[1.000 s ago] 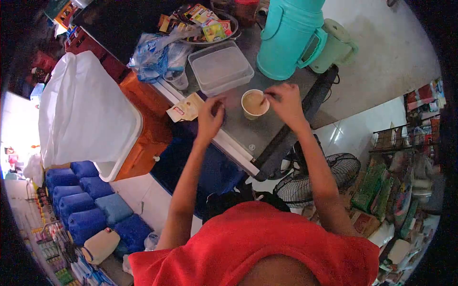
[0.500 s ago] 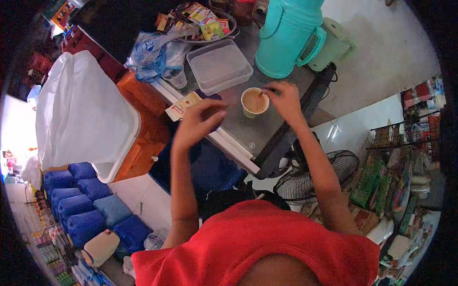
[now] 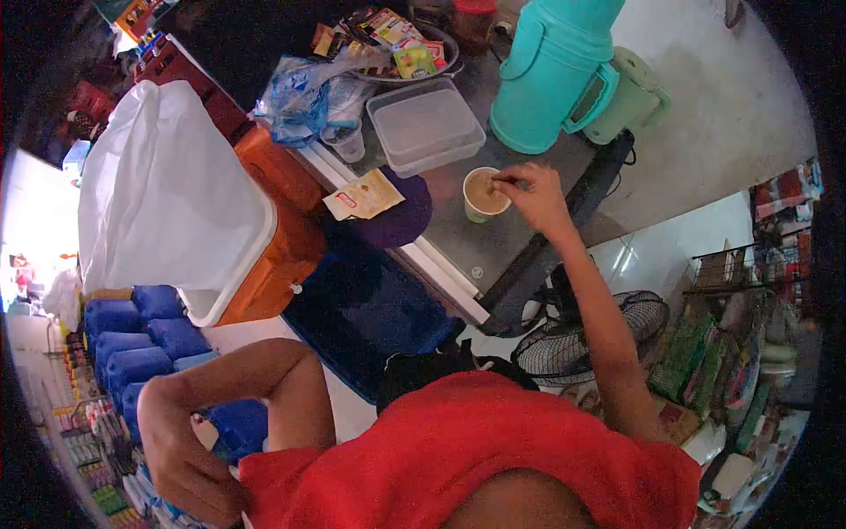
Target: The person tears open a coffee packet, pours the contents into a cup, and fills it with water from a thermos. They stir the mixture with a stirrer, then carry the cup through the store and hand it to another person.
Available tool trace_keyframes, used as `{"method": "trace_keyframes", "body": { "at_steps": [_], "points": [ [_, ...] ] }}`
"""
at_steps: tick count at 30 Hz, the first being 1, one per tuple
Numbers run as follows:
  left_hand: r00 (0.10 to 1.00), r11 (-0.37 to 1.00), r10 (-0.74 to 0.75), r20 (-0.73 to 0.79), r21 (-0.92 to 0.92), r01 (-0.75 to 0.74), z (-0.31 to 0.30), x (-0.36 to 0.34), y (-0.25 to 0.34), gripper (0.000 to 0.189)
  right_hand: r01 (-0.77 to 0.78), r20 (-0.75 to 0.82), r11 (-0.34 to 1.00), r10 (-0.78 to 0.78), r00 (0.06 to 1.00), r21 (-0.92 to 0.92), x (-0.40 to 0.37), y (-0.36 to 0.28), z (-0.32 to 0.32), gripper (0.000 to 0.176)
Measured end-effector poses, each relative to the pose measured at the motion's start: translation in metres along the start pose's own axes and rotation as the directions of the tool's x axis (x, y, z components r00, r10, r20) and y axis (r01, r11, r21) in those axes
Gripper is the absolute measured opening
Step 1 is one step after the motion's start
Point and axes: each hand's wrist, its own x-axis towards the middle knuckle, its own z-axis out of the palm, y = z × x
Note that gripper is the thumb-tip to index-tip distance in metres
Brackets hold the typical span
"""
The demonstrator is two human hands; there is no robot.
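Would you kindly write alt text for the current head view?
A person's right hand is poised over a paper cup of brown drink on a dark table; the left hand is beside the red shirt. Beyond the cup stand a clear plastic container and a teal jug.

One paper cup (image 3: 486, 196), one cream packet (image 3: 365, 196), one purple disc (image 3: 411, 213), one clear plastic box (image 3: 426, 123), two jugs (image 3: 545, 84), one tray (image 3: 455, 56), sachets (image 3: 414, 62) too jumbled to count, one fan (image 3: 586, 342)

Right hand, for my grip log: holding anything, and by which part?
Cannot be told: the right hand pinches over the cup, hiding anything held.
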Motion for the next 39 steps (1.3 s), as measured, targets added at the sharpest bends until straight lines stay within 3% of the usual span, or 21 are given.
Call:
{"method": "trace_keyframes", "body": {
  "at_steps": [2, 5, 7, 9, 10, 12, 14, 16, 17, 19, 20, 22, 24, 26, 28, 29, 31, 32, 34, 36, 39],
  "points": [
    [0.982, 0.985, 0.165, 0.092, -0.054, -0.161, 0.011, 0.016, 0.050, 0.022, -0.190, 0.100, 0.960, 0.173, 0.980, 0.204, 0.001, 0.000, -0.005, 0.015],
    [0.888, 0.909, 0.409, 0.210, -0.173, -0.378, -0.024, 0.016, 0.013, 0.025, -0.085, -0.092, 0.996, 0.082, 0.992, -0.034, 0.002, 0.014, 0.001, 0.019],
    [0.782, 0.819, 0.568, 0.258, -0.273, -0.505, -0.024, 0.030, 0.007, 0.028, -0.091, -0.071, 0.995, 0.094, 0.993, 0.046, 0.001, 0.010, 0.004, 0.019],
    [0.795, 0.764, 0.569, 0.210, -0.492, -0.418, -0.038, 0.038, -0.037, 0.025, -0.090, -0.052, 0.988, 0.097, 0.994, 0.123, 0.003, 0.002, 0.005, 0.020],
    [0.792, 0.761, 0.573, 0.210, -0.494, -0.420, -0.043, 0.012, -0.033, 0.025, -0.157, 0.075, 0.963, 0.144, 0.987, 0.217, 0.001, -0.003, 0.003, 0.020],
    [0.964, 0.791, 0.208, 0.168, -0.608, -0.065, -0.001, 0.027, -0.103, 0.022, -0.238, 0.213, 0.925, 0.179, 0.960, 0.297, -0.004, -0.002, 0.001, 0.021],
    [0.961, 0.657, -0.200, 0.192, -0.702, 0.277, 0.024, 0.049, -0.191, 0.030, -0.186, 0.198, 0.933, 0.128, 0.972, 0.309, -0.004, 0.011, 0.002, 0.020],
    [0.841, 0.320, -0.498, 0.213, -0.856, 0.406, 0.053, 0.031, -0.217, 0.042, -0.130, 0.075, 0.954, 0.113, 0.991, 0.271, -0.001, 0.021, 0.005, 0.020],
    [0.610, -0.092, -0.657, 0.444, -0.849, 0.520, 0.069, 0.039, -0.223, 0.039, -0.081, -0.043, 0.970, 0.093, 0.995, 0.230, -0.001, 0.024, 0.003, 0.020],
    [0.517, 0.144, -0.704, 0.486, -0.615, 0.775, 0.108, 0.066, -0.237, 0.037, -0.074, -0.041, 0.979, 0.084, 0.996, 0.192, 0.002, 0.019, -0.002, 0.019],
    [0.515, 0.147, -0.703, 0.490, -0.609, 0.779, 0.119, 0.073, -0.245, 0.037, -0.071, -0.037, 0.984, 0.078, 0.996, 0.166, 0.004, 0.015, -0.003, 0.019],
    [0.685, 0.508, -0.626, 0.371, -0.472, 0.720, 0.134, 0.075, -0.256, 0.034, -0.153, 0.061, 0.953, 0.142, 0.988, 0.261, 0.001, 0.008, -0.005, 0.018],
    [0.620, 0.507, -0.691, 0.372, -0.361, 0.782, 0.127, 0.070, -0.250, 0.034, -0.252, 0.176, 0.904, 0.201, 0.964, 0.346, -0.004, 0.008, -0.008, 0.017],
    [0.318, 0.242, -0.920, 0.231, -0.303, 0.922, 0.121, 0.050, -0.246, 0.034, -0.071, 0.064, 0.987, 0.062, 0.996, 0.144, -0.003, 0.018, -0.013, 0.016],
    [0.263, 0.265, -0.964, -0.034, -0.145, 0.953, 0.125, 0.002, -0.261, 0.032, -0.035, -0.003, 0.994, 0.036, 0.999, 0.102, 0.001, 0.024, -0.010, 0.017],
    [0.262, 0.264, -0.965, -0.034, -0.147, 0.953, 0.129, -0.017, -0.269, 0.032, 0.010, -0.075, 0.999, -0.006, 0.997, 0.053, 0.002, 0.027, -0.009, 0.017],
    [0.113, 0.178, -0.908, -0.404, -0.126, 0.976, 0.133, -0.044, -0.282, 0.038, -0.004, -0.076, 0.994, 0.013, 0.997, 0.114, 0.001, 0.014, 0.000, 0.017],
    [0.109, 0.175, -0.907, -0.407, -0.128, 0.976, 0.132, -0.047, -0.287, 0.038, -0.023, -0.080, 0.985, 0.037, 0.996, 0.174, 0.000, 0.008, 0.004, 0.017],
    [0.252, 0.334, -0.745, -0.617, -0.018, 0.942, 0.138, -0.049, -0.301, 0.059, -0.052, 0.038, 0.973, 0.045, 0.998, 0.226, -0.004, 0.004, 0.003, 0.015],
    [0.256, 0.375, -0.740, -0.622, -0.064, 0.925, 0.143, -0.045, -0.312, 0.067, -0.083, 0.154, 0.959, 0.041, 0.987, 0.272, -0.003, 0.004, -0.001, 0.014],
    [0.287, 0.468, -0.711, -0.642, -0.128, 0.874, 0.150, -0.040, -0.328, 0.077, -0.009, 0.039, 0.999, 0.007, 0.999, 0.044, 0.001, 0.013, -0.006, 0.014]
  ]
}}
